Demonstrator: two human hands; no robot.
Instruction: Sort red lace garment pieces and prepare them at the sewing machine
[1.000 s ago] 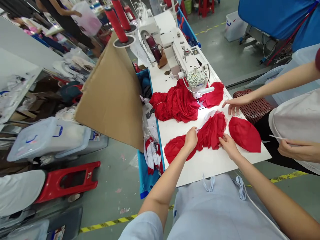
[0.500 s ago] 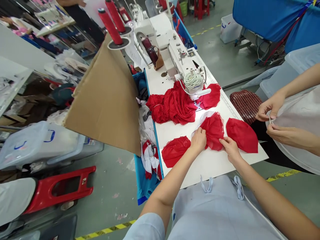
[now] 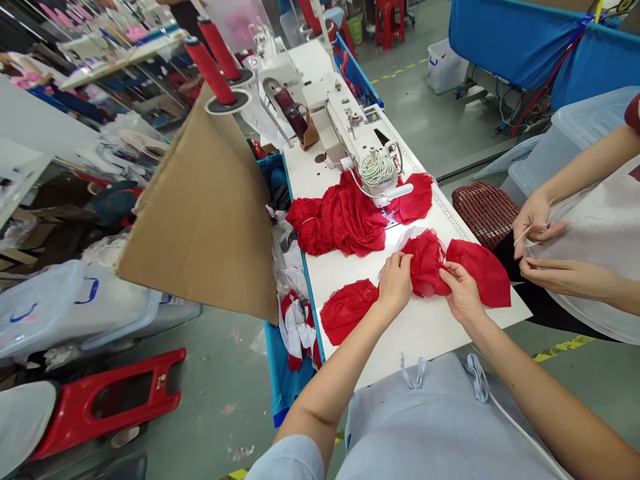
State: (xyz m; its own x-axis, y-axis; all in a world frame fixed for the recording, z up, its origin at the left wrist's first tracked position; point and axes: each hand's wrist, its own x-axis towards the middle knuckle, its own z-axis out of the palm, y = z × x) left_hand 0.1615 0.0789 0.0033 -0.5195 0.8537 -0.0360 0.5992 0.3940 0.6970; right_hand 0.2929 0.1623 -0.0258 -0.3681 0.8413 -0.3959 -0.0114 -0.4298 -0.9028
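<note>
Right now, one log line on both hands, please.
left hand: gripping red cloth | right hand: pinching same cloth | left: red piece | right: red piece | beyond: red pile, sewing machine

Light-blue garment [image 3: 430,420], plain and softly creased, at the lower centre of the frame; short sleeve [image 3: 293,459] of matching blue at lower left. Thin fabric ties [image 3: 414,377] loop at its upper edge; a narrow white cord [image 3: 520,427] extends toward lower right. Both hands are bare.

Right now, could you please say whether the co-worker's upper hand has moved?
Yes, the co-worker's upper hand has moved rightward, from over the white tabletop to beyond its edge.
</note>
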